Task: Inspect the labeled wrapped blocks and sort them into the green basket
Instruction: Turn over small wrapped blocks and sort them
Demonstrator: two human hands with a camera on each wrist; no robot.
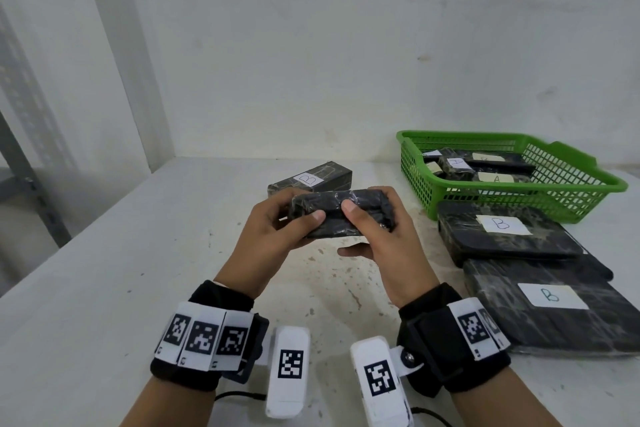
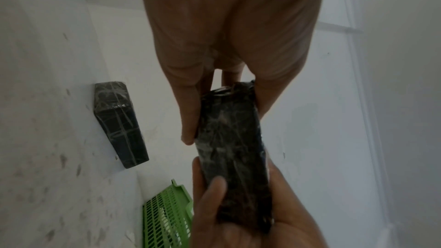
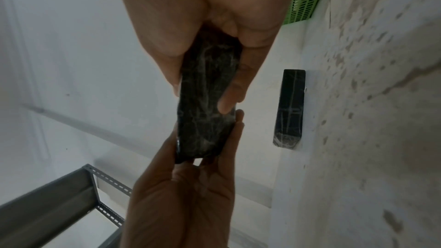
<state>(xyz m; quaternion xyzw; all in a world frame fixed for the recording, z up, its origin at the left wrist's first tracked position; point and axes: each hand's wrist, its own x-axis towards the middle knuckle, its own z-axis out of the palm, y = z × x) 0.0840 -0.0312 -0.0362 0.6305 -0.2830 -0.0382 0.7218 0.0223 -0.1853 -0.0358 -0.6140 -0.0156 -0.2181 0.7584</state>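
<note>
Both my hands hold one black wrapped block above the middle of the white table; no label shows on its visible faces. My left hand grips its left end, thumb on top. My right hand grips the right end the same way. The wrist views show the same block pinched between thumbs and fingers at each end. The green basket stands at the back right and holds several blocks with "A" labels. Behind my hands lies a block labelled "B".
Two larger flat wrapped blocks labelled "B" lie in front of the basket at the right. The white wall stands close behind the table. A grey metal shelf frame stands off the table's left side.
</note>
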